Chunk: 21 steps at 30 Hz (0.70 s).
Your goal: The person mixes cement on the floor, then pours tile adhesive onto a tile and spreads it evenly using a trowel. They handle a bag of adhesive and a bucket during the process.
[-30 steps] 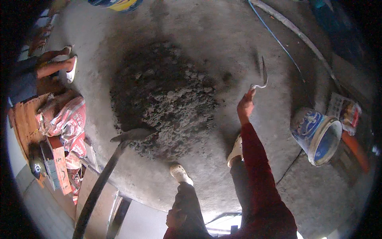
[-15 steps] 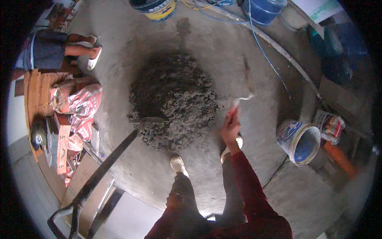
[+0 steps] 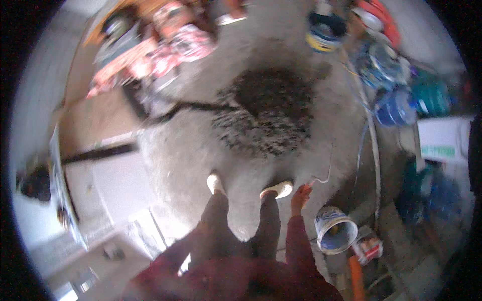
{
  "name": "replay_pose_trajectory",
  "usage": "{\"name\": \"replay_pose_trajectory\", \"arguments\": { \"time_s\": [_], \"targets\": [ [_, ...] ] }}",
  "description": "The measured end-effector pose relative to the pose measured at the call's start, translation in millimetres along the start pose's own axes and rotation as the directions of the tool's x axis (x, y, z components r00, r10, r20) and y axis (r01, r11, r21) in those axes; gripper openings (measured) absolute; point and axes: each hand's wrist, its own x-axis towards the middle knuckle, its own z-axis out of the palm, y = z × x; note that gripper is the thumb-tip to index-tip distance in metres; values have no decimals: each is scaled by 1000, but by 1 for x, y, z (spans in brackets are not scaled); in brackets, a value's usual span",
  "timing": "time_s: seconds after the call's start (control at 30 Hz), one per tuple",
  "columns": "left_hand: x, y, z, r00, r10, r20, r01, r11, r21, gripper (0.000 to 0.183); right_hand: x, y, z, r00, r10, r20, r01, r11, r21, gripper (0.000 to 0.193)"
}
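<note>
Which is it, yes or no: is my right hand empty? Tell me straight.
No, the right hand grips a slim metal tool, whose bent shank sticks out past the hand.

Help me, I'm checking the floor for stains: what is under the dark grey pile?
Grey floor shows around the pile, and a dark long-handled tool reaches its left side. Whatever lies directly beneath the pile is covered, so I cannot tell.

The right hand point(image 3: 301, 196) grips a metal tool point(image 3: 321, 181) near a bucket point(image 3: 327, 217).
</note>
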Motion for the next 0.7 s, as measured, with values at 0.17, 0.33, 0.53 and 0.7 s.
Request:
{"name": "replay_pose_trajectory", "arguments": {
  "time_s": [0.17,0.33,0.53,0.7],
  "targets": [
    [-11,-8,-2,996,-59,60,59,998,8,102,-8,29,-67,894,-446,47,422,799,-429,58],
    [-15,-23,-4,996,91,12,-90,995,-34,84,-51,-51,-141,834,-496,-241,363,824,-436,56],
    [-20,-103,-21,950,267,-165,-283,956,-82,64,-136,-94,-129,795,-298,529,603,291,-743,59],
    [-52,-201,-17,826,-134,-548,-333,668,-666,47,-195,-87,-42,444,-129,887,891,169,-422,49]
  ]
}}
